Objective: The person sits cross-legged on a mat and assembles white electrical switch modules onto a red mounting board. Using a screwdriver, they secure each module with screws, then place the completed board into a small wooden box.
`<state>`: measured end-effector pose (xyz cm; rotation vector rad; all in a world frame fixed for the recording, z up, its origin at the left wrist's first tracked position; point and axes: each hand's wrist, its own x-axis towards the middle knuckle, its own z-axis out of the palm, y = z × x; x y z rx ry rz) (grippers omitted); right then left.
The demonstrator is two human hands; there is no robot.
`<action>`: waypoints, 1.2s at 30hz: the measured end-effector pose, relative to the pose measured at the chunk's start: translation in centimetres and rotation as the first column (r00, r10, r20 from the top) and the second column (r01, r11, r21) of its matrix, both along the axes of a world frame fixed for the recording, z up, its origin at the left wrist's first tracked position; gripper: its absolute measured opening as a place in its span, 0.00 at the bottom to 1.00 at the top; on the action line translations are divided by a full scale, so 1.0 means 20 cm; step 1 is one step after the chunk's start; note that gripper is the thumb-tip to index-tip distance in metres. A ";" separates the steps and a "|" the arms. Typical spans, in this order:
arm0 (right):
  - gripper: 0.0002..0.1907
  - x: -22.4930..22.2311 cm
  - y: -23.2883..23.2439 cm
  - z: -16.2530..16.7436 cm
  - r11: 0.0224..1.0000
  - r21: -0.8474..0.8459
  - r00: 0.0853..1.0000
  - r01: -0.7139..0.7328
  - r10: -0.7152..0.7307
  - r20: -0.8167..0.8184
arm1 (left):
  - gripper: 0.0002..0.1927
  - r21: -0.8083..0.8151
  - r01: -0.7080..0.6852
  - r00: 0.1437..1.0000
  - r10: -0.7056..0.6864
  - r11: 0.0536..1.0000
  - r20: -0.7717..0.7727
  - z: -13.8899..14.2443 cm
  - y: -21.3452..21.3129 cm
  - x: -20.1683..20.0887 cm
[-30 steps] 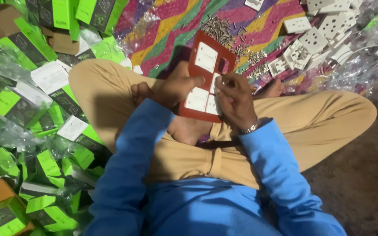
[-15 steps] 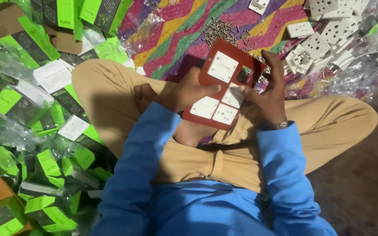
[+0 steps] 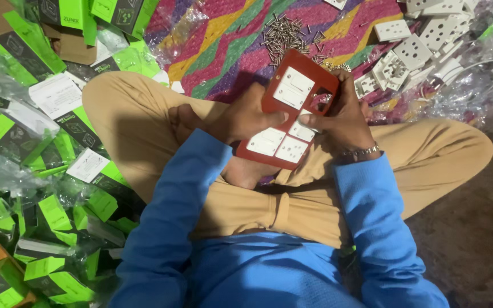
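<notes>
Panel [image 3: 294,110], red, white switch modules fitted, now tilted higher above lap than second ago. I see left hand [image 3: 245,117] gripping left edge; right hand [image 3: 343,117] pinching module at right edge. Screw pile [image 3: 285,35] just beyond panel.

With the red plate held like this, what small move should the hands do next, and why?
Probably press the white module fully into the red plate. The right hand has its thumb on that module, which sits slightly crooked, while the left hand steadies the plate's edge. One opening beside it is empty, so it looks likely to need a part afterwards.
</notes>
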<state>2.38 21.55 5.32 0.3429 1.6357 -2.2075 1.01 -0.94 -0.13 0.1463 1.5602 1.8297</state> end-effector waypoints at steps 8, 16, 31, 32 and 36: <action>0.43 0.02 0.01 -0.01 0.997 0.077 1.000 -0.027 0.027 0.000 | 0.26 0.110 -0.096 0.990 0.107 0.989 -0.096 -0.02 0.02 0.02; 0.42 0.02 0.04 -0.05 0.985 0.137 0.990 -0.101 0.113 -0.079 | 0.21 -0.065 -0.075 0.990 0.066 0.995 -0.125 -0.08 0.01 0.04; 0.32 0.05 0.11 -0.06 0.974 -0.228 0.999 0.017 -0.024 -0.029 | 0.36 -0.498 -0.256 0.942 0.100 0.828 -0.319 0.29 0.02 -0.01; 0.32 0.05 0.11 -0.05 0.962 -0.271 0.999 0.019 -0.029 -0.033 | 0.35 -0.452 -0.282 0.940 0.150 0.846 -0.306 0.29 0.03 0.00; 0.38 0.01 0.15 -0.01 0.971 -0.232 0.997 -0.050 0.036 -0.065 | 0.28 -0.106 -0.321 0.943 0.307 0.941 -0.131 0.30 0.03 0.00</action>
